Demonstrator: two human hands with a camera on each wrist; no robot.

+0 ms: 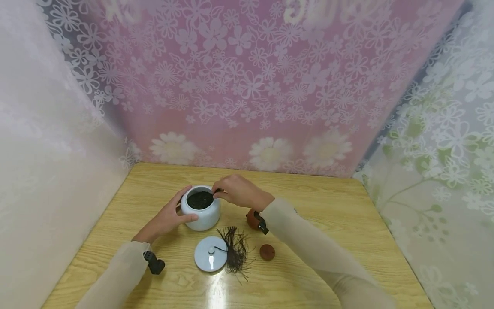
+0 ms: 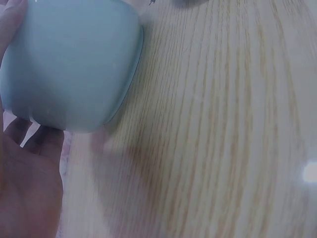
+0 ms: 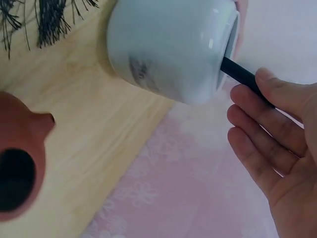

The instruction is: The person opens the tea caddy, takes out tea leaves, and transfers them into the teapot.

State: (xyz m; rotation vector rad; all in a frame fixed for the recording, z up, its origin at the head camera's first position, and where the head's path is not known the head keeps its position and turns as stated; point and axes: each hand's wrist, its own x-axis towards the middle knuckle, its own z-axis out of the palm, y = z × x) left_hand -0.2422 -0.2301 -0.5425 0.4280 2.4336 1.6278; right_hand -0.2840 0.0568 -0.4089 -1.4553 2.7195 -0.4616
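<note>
My left hand (image 1: 170,219) grips the side of a white ceramic jar (image 1: 204,216), thumb in front and fingers round the back. Dark tea leaves (image 1: 200,200) lie inside the open mouth. At the jar's right rim, my right hand (image 1: 239,191) pinches a black stick-like utensil (image 3: 242,77) between thumb and fingers. Its far end passes into the jar and is hidden. In the left wrist view the jar (image 2: 74,64) fills the upper left, with fingers of the left hand (image 2: 34,173) against its underside and side.
In front of the jar lies its white knobbed lid (image 1: 206,259), with a dark stringy tassel (image 1: 236,253) beside it. A reddish-brown teapot (image 1: 252,219), its top open (image 3: 37,163), stands partly under the right sleeve. Nearby rests a small brown lid (image 1: 267,252). Patterned curtains border the wooden table (image 1: 328,206).
</note>
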